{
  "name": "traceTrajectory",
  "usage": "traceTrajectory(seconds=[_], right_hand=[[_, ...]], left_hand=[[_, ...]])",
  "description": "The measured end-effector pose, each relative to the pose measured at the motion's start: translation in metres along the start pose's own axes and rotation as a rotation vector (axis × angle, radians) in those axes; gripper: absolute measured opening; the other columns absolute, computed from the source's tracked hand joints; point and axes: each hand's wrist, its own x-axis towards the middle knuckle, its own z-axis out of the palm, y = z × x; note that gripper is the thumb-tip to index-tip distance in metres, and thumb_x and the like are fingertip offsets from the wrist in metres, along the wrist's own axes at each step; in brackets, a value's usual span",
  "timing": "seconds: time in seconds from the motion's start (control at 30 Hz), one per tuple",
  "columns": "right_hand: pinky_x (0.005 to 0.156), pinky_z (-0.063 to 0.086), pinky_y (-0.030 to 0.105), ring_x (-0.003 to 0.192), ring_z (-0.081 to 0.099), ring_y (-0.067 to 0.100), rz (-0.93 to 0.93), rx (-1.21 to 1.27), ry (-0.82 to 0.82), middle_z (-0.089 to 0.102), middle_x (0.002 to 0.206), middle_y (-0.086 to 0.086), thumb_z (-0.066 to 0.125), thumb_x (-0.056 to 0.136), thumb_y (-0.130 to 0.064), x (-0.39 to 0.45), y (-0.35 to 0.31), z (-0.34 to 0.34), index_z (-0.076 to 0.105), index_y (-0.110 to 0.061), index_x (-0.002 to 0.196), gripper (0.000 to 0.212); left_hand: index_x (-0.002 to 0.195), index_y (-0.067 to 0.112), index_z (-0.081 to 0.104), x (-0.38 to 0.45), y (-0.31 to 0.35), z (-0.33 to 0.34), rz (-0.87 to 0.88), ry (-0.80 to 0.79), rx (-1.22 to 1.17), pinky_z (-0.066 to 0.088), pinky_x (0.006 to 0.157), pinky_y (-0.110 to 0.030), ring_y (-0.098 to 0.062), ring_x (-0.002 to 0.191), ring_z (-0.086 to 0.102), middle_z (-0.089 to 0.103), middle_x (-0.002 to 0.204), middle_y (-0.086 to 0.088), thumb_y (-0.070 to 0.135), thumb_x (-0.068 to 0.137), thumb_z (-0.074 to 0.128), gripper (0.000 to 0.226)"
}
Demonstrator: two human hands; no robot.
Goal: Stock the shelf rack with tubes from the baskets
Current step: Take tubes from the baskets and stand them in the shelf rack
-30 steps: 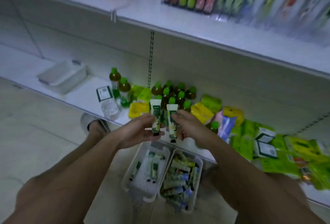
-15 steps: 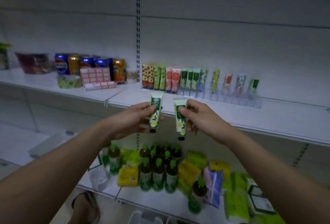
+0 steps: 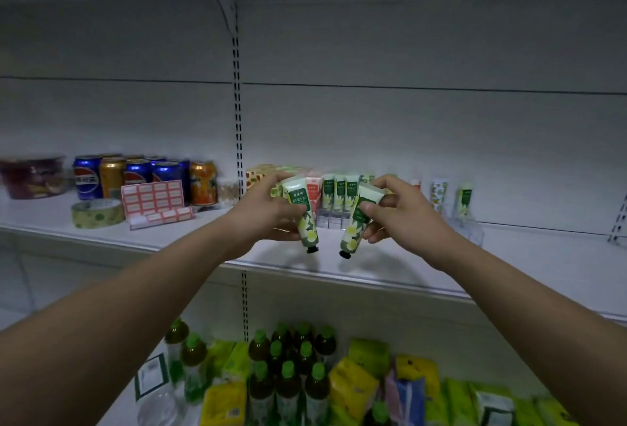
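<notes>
While both arms are reaching forward, the middle shelf [image 3: 373, 266] is serving as the reference surface, spanning the full width of the view. Below the shelf, green-capped bottles [image 3: 288, 368] are standing in a cluster, with yellow and green packets [image 3: 353, 388] lying to their right. On the shelf, left of the slotted upright [image 3: 238, 140], soda cans [image 3: 142, 176] are standing in a row behind a pink label sheet [image 3: 152, 200] and a roll of tape [image 3: 97, 212]. Right of the upright, a clear rack [image 3: 330, 220] at the back of the shelf is holding a row of upright tubes [image 3: 337, 189]; both hands are partly blocking that row.

The left hand [image 3: 263, 213] is gripping the left tube [image 3: 303, 213], fingers curled round its body, cap pointing down, just above the shelf. The right hand [image 3: 395, 210] is pinching the right tube [image 3: 358, 222] between thumb and fingers, cap down and tilted left. The two tubes are hanging near each other without touching, in front of the rack.
</notes>
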Motion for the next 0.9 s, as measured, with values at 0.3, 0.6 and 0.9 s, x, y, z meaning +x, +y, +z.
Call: traceTrajectory(seconds=[0.3, 0.6, 0.9], right_hand=[[0.057, 0.058, 0.021, 0.065, 0.071, 0.027, -0.017, -0.163, 0.193, 0.068, 0.081, 0.013, 0.063, 0.092, -0.006, 0.044, 0.012, -0.020, 0.068, -0.007, 0.093, 0.006], [0.066, 0.061, 0.035, 0.064, 0.070, 0.020, -0.139, -0.394, 0.258, 0.065, 0.088, 0.003, 0.059, 0.095, -0.009, 0.118, 0.022, -0.025, 0.064, -0.014, 0.095, 0.007], [0.081, 0.055, 0.048, 0.086, 0.065, 0.028, -0.199, -0.501, 0.250, 0.064, 0.097, 0.007, 0.055, 0.096, -0.007, 0.161, 0.042, -0.012, 0.062, -0.011, 0.096, 0.008]], left_hand=[[0.104, 0.007, 0.070, 0.053, -0.005, 0.006, 0.127, 0.101, 0.129, 0.059, 0.069, -0.026, -0.021, 0.084, 0.073, 0.070, 0.105, -0.010, 0.002, 0.087, 0.066, 0.018], [0.100, 0.014, 0.068, 0.131, 0.020, 0.005, 0.221, 0.195, 0.447, 0.054, 0.062, -0.014, -0.015, 0.083, 0.070, 0.069, 0.094, -0.004, 0.010, 0.088, 0.066, 0.013], [0.090, 0.017, 0.073, 0.184, 0.001, 0.017, 0.287, 0.291, 0.675, 0.055, 0.073, -0.025, -0.012, 0.080, 0.065, 0.071, 0.090, 0.001, 0.015, 0.087, 0.068, 0.006]])
